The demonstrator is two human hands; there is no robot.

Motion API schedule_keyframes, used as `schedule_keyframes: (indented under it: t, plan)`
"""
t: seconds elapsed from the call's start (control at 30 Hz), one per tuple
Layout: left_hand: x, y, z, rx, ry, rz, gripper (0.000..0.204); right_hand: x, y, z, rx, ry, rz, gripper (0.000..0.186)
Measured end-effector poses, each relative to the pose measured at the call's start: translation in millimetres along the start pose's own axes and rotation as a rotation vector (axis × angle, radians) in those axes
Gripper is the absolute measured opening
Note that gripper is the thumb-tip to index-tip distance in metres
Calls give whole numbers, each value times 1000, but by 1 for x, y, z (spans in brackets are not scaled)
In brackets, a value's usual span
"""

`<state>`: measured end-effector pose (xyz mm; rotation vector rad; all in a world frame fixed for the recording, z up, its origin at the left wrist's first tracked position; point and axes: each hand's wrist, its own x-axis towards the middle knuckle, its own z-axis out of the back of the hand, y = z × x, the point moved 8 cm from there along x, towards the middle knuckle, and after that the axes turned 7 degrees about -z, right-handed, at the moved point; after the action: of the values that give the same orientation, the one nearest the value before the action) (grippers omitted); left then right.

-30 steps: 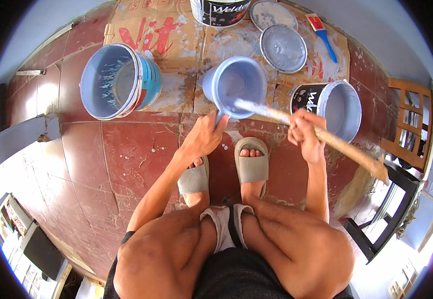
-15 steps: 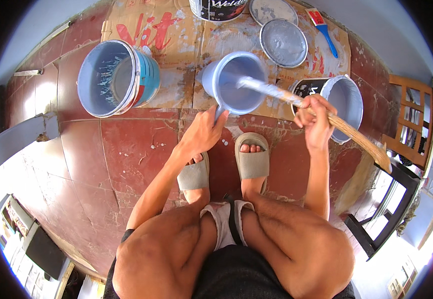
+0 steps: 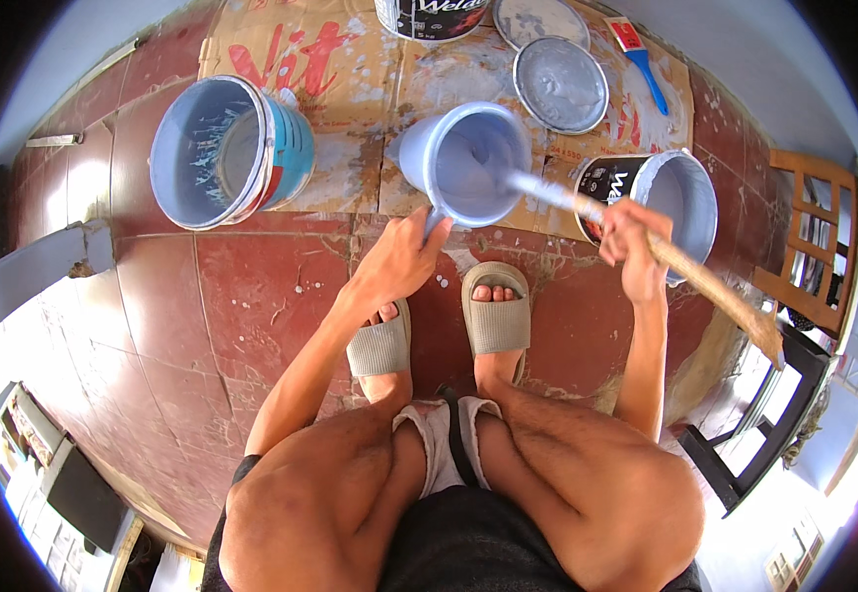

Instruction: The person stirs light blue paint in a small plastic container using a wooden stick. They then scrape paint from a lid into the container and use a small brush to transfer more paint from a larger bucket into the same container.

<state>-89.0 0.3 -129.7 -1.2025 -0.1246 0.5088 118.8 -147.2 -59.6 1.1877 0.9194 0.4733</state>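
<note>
The wooden stick (image 3: pixel 646 247) has been swung leftward in the pale jug (image 3: pixel 468 163) on cardboard (image 3: pixel 350 168). It is gripped closed by the right hand (image 3: pixel 631 242); the jug handle is clasped by the left hand (image 3: pixel 399 261).

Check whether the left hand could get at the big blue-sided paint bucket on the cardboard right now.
Probably not at once: the left hand grips the near rim of the small pale-blue mixing bucket. The floor between it and the big blue-sided bucket looks bare, so once it lets go the way seems free.

Red tiled floor (image 3: pixel 251 296), paint-spattered cardboard (image 3: pixel 350 168) laid down; wooden chair (image 3: pixel 814 247) at right.
</note>
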Motion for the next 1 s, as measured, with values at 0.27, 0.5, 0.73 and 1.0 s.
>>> schedule_keyframes:
  t: [0.27,0.5,0.73,1.0]
  plan:
    - [-1,8,0,-71,-19,70,29,14,23,3,58,-124,81,26]
    - [1,-1,-3,102,1,-146,28,0,-6,-19,210,-31,-48,27]
    - [1,-1,2,45,17,-88,24,-3,-4,-4,29,-77,-14,28]
    - [3,4,2,-73,33,91,26,20,16,4,130,-207,128,27]
